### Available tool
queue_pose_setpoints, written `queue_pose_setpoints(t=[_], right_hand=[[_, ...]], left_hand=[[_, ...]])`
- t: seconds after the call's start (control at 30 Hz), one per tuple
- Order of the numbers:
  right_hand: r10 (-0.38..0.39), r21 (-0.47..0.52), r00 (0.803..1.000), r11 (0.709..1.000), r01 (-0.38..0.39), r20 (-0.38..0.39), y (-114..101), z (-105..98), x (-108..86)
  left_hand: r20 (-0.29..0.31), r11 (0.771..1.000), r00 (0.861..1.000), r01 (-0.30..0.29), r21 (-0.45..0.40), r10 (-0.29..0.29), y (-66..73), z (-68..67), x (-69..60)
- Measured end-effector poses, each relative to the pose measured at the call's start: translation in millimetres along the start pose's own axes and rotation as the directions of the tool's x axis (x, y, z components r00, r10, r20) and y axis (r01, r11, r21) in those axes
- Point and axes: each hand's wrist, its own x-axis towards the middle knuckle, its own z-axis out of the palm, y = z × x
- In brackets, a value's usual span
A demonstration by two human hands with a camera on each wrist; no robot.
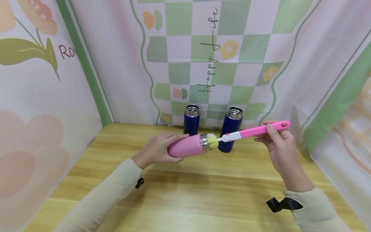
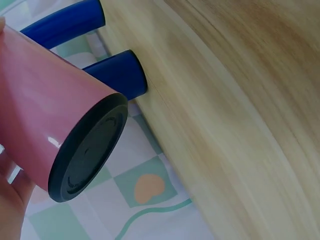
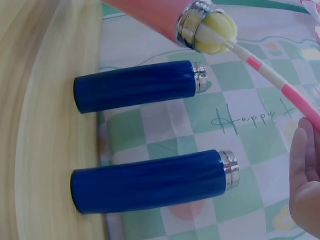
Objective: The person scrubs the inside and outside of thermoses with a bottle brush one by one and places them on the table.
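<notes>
My left hand (image 1: 159, 149) grips a pink thermos bottle (image 1: 186, 146) around its lower body, tilted on its side above the table. Its black base (image 2: 90, 150) faces the left wrist camera. At its steel mouth (image 3: 192, 25) sits the yellow and white sponge head (image 1: 213, 141) of a bottle brush, partly inside the opening. The brush's pink and white handle (image 1: 255, 131) is pinched between the thumb and fingers of my right hand (image 1: 281, 148). In the right wrist view only part of that hand shows, at the right edge.
Two dark blue thermos bottles stand uncapped on the wooden table (image 1: 179, 196), behind the pink one: a left one (image 1: 191, 124) and a right one (image 1: 226, 146). A green and white checked curtain (image 1: 203, 48) hangs behind them. Black straps are on both wrists.
</notes>
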Motion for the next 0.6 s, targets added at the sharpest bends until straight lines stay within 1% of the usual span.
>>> queue_pose_setpoints(t=[0.17,0.3,0.47,0.6], right_hand=[[0.026,-0.003,1.0,1.0,-0.026,0.009,-2.9,-6.4,-0.9],[0.025,0.018,1.0,1.0,-0.025,0.018,-4.7,-12.0,0.0],[0.021,0.065,1.0,0.998,-0.022,0.011,-6.1,-17.4,1.7],[0.037,0.061,0.999,0.997,-0.038,0.023,-5.4,-18.4,0.3]], left_hand=[[-0.008,1.0,1.0,-0.001,-0.001,0.001,-0.9,0.9,-0.5],[-0.015,1.0,1.0,0.002,-0.007,-0.002,-2.0,1.2,-0.2],[-0.013,1.0,1.0,0.028,-0.011,-0.029,-5.0,0.0,-1.2],[0.0,0.999,0.999,0.047,-0.018,-0.047,-5.9,-1.0,-3.5]])
